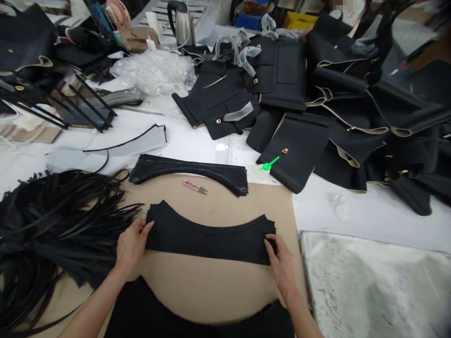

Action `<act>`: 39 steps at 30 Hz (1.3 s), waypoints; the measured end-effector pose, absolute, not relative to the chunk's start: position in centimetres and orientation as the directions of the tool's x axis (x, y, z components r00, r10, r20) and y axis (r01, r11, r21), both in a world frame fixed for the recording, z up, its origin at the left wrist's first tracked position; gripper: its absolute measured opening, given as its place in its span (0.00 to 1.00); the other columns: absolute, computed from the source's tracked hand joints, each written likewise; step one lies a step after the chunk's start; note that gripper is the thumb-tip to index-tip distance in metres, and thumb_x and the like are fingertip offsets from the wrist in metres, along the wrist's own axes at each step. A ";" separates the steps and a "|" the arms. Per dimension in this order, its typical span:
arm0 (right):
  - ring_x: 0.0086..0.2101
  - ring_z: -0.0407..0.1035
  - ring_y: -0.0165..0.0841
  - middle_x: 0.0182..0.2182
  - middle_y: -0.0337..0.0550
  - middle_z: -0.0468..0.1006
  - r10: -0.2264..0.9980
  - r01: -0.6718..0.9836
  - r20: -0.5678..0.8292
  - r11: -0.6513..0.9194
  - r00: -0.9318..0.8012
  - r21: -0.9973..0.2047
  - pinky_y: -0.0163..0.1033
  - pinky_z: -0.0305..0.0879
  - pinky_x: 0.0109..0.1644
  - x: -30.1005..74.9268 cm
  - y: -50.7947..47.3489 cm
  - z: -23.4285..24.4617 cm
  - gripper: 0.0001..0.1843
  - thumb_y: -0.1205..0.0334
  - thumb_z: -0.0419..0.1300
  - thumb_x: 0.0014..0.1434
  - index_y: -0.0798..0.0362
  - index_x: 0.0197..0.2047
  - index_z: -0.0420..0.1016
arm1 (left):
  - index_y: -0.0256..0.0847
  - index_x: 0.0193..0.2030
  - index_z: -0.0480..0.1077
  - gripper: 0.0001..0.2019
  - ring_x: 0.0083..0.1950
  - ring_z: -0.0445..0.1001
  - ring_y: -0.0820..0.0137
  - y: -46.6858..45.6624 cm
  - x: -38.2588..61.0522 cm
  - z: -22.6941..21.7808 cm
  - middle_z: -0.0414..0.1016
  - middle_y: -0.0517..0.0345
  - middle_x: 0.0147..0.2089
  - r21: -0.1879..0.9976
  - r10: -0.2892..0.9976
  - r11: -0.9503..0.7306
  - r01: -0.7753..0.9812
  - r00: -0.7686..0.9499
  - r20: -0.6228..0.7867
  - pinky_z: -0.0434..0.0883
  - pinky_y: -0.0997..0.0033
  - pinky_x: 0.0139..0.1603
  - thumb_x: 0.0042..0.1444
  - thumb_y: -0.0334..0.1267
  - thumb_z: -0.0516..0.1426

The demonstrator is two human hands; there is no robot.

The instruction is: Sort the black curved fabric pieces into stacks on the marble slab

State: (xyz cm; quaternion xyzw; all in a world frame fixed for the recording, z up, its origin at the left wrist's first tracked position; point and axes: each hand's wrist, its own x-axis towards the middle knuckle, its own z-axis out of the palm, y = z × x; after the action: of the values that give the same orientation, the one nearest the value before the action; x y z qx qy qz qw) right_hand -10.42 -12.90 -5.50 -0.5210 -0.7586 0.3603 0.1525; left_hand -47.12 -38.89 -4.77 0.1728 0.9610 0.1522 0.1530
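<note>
One black curved panel (211,241) lies mid beige board (211,277), left hand (132,246) pinching one end, right hand (280,258) the other: looks mid-handling, layers uncountable. Board's far edge: one arched stack (190,166), done or pending unclear; near edge: one larger black piece (148,314), probably pending. Also one pair of snips (192,186) on board, one strip heap (63,234) at its left.

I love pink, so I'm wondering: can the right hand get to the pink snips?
Probably yes: nothing covers the pink snips, though the right hand would first let go of the curved black piece.
</note>
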 end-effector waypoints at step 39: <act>0.42 0.71 0.41 0.43 0.50 0.76 0.906 0.695 -0.064 0.275 -0.419 -0.664 0.47 0.67 0.47 -11.0 -13.1 -5.8 0.16 0.52 0.48 0.63 0.52 0.45 0.70 | 0.38 0.59 0.63 0.23 0.54 0.69 0.53 -37.1 -42.5 -2.5 0.68 0.40 0.53 0.206 0.532 0.784 0.586 -0.805 0.264 0.69 0.58 0.47 0.63 0.49 0.51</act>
State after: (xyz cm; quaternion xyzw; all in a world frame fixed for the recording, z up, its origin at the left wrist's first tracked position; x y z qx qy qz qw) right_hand -11.02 -13.13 -5.78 -0.5125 -0.7809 0.3159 0.1664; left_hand -42.47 -37.10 -2.46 0.2975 0.9395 0.1399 -0.0959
